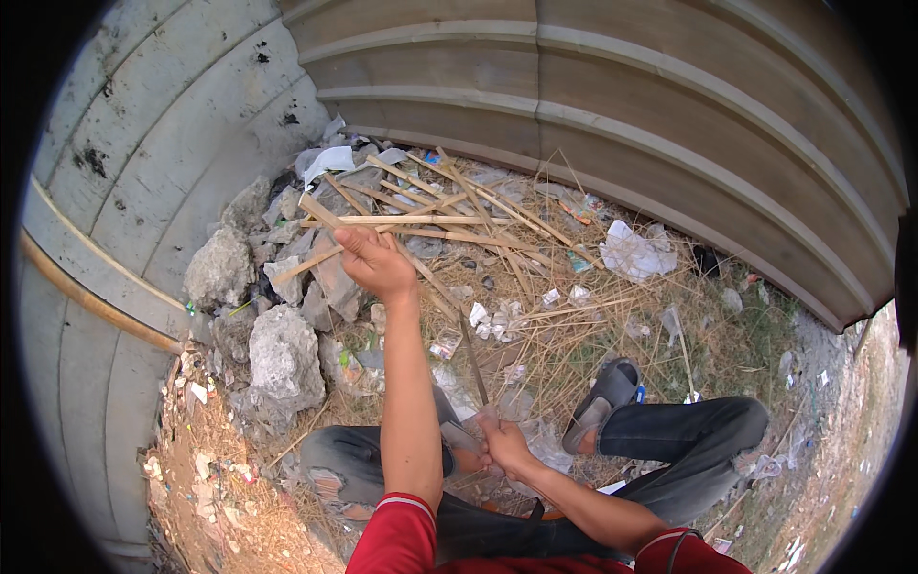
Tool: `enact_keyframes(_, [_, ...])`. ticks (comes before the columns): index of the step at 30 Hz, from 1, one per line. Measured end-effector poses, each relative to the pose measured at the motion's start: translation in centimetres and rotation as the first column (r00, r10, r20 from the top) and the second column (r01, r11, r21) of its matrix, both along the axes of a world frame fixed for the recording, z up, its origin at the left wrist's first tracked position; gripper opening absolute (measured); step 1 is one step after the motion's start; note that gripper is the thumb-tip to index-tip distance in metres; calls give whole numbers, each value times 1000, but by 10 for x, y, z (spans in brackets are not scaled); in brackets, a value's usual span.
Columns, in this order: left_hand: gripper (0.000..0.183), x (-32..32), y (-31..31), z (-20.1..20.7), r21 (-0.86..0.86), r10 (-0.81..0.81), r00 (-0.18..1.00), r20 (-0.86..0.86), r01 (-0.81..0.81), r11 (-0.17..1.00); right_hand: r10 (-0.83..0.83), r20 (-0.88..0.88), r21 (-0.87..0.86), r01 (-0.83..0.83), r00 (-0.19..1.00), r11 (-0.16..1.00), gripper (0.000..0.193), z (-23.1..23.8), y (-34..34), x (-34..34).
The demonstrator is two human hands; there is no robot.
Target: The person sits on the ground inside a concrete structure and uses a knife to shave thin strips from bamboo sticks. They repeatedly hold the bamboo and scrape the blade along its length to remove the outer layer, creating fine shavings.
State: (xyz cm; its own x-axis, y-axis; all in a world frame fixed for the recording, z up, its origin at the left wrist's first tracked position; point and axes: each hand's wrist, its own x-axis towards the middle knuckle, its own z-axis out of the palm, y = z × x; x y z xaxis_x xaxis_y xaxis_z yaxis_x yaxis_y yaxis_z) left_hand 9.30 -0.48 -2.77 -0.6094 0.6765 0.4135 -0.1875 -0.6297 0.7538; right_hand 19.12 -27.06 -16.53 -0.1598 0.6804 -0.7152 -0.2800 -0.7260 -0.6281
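My left hand [379, 263] is closed around a split bamboo strip [319, 211], which slants from upper left down to the right. Lower down, near my lap, my right hand [507, 446] grips a knife [473, 362] with a long, narrow, dark blade pointing up and away from me. Its handle is mostly hidden in my fingers. The blade's tip lies close to the strip's lower end; whether they touch I cannot tell. Beyond my left hand, several other bamboo strips [449, 220] lie crossed in a loose pile on the ground.
Rough stones [287, 359] are heaped on the left beside a grey wall [182, 124]. A corrugated metal sheet [612, 86] closes off the far side. Dry grass and crumpled white paper [638, 253] litter the ground. My bent legs and a dark sandal [612, 385] are close by.
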Motion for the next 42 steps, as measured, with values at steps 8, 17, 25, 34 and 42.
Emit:
enact_keyframes(8, [57,-11,-7,-10,39,-178,981,-73,181,983,1,3,371,-2,1000,929,42,82,20,7])
enact_keyframes(17, [59,-34,-9,-13,93,-198,975,-104,208,974,12,-49,29,-11,999,1000,43,-4,23,13])
enact_keyframes(25, [58,2,-18,2,31,78,995,-55,-76,997,-59,123,519,-14,991,854,45,40,12,-36])
enact_keyframes(34, [56,-12,-19,-4,6,168,985,-43,-168,986,17,151,344,-68,988,937,45,14,11,-22])
enact_keyframes(42, [58,-36,-16,-1,69,188,980,-68,-184,981,46,189,68,-60,981,996,41,-85,-16,-26])
